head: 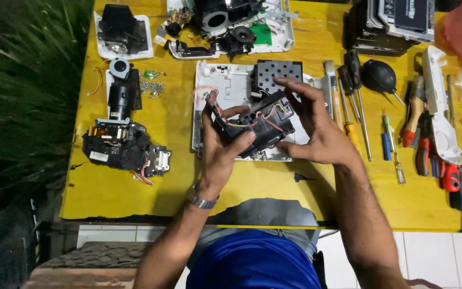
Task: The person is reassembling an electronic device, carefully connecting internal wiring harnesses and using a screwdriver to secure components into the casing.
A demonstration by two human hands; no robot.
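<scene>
Both hands hold a black plastic module (263, 124) with red, yellow and black wires, lifted just above an open white device shell (224, 88) on the yellow table (113, 187). My left hand (221, 147), with a metal watch at the wrist, grips the module's left end, thumb across its front. My right hand (312, 126) cups the right side, with fingers curled over the top. A black perforated block (277, 74) sits in the shell behind the module.
A black lens assembly (121, 136) lies at left beside loose screws (152, 87). More dismantled parts (225, 27) sit at the back. Screwdrivers (355, 101), a brush, a black air blower (379, 76) and pliers (421, 128) lie at right. Plants border the left edge.
</scene>
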